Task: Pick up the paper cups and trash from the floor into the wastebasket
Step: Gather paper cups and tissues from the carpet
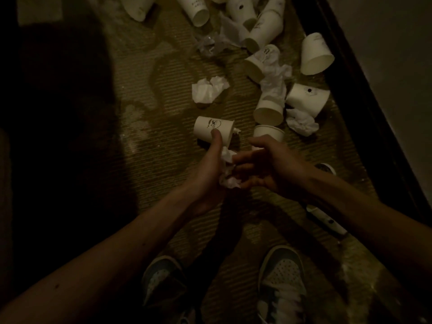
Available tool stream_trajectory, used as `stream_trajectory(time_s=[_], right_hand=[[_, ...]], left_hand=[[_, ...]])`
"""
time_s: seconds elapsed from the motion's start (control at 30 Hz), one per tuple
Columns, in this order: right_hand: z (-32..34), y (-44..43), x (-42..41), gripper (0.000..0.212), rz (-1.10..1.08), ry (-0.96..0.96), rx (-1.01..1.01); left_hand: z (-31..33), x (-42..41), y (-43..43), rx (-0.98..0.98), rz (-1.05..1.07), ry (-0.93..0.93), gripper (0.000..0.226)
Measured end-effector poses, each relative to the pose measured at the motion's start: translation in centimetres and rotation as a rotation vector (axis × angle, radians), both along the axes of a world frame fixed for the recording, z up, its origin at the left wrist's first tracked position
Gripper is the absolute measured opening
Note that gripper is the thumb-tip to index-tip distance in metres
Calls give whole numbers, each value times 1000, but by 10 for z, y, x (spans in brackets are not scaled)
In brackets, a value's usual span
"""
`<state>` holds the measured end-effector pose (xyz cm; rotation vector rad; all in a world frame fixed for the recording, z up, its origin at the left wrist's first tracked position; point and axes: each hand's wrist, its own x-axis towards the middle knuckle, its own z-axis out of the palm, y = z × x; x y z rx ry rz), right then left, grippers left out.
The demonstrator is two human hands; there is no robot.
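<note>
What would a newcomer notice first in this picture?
At the centre, the left hand grips a paper cup and crumpled paper, with the right hand close beside it. Beyond them, white cups and tissues lie scattered over the dim carpet, mostly toward the upper right.

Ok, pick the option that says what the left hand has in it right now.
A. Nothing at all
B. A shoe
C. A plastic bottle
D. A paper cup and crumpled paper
D: the left hand has its thumb clamped on a paper cup, with crumpled paper bunched against its palm.
</note>
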<state>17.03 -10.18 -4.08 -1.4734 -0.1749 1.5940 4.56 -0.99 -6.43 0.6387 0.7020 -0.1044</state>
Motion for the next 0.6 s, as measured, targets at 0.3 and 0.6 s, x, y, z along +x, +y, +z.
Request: stream_trajectory(time_s=[0.3,0.6], right_hand=[[-2,-21,27,72,38,214,-52],[-17,-29,112,23,-259,-842,-332]], left_hand=[[-6,18,-15,463,115,104,35],[4,66,9,675,148,204,18]])
